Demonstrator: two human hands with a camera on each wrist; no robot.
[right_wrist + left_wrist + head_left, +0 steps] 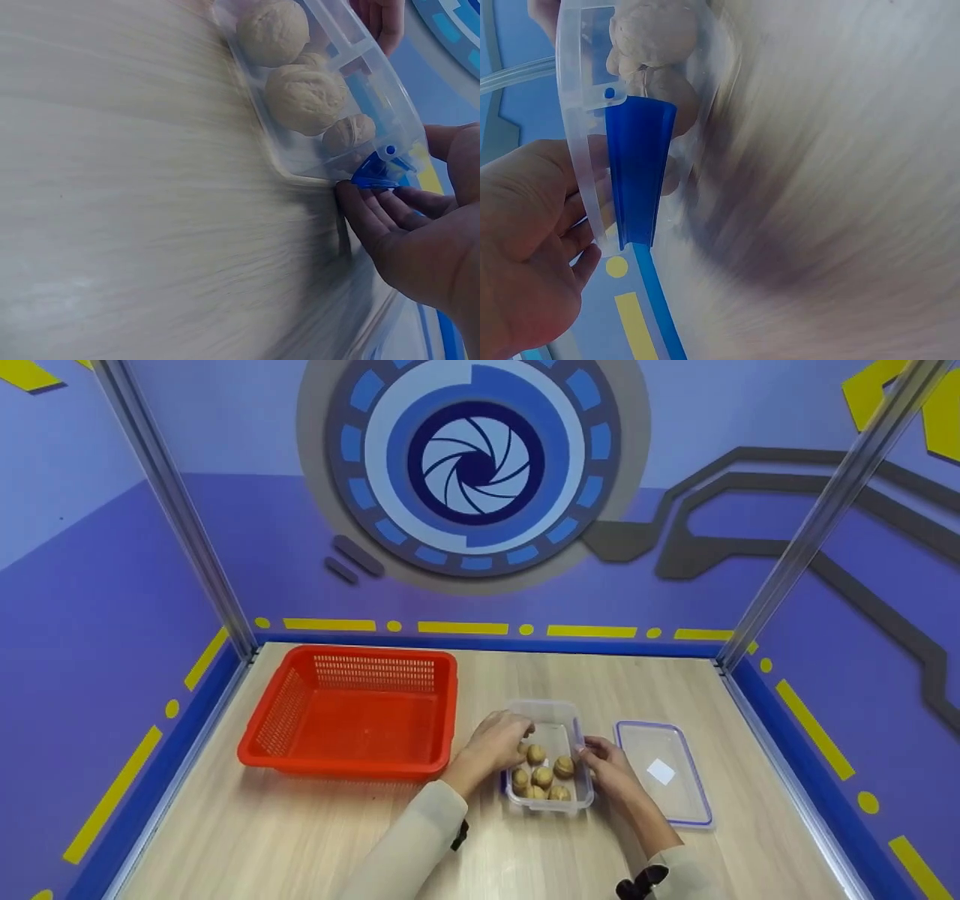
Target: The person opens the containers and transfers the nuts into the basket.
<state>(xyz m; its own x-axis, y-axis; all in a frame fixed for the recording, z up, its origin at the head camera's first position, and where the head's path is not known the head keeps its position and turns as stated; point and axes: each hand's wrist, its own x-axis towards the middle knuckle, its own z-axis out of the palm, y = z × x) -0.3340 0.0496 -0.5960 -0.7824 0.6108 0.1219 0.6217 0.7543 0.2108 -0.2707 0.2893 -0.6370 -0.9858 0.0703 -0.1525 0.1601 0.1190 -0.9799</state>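
A clear plastic container [551, 806] with several walnuts [564, 766] in it stands on the table. My left hand [496, 739] reaches over its left wall, fingers inside beside the walnuts. Through that wall, beside a blue latch [639, 172], the left wrist view shows part of the fingers; whether they grip a walnut is hidden. At the opposite side my right hand [611, 769] holds the container, thumb at the rim and fingers low by another blue latch [375, 172]. Larger in the right wrist view, walnuts [306, 99] lie near the container's wall.
A red plastic basket [349, 771] with slotted walls stands to the left of the container. Right of my right hand, a clear lid [686, 802] with a blue-purple seal and a white label lies flat. Printed panels [487, 607] border the table [300, 840] at the back and sides.
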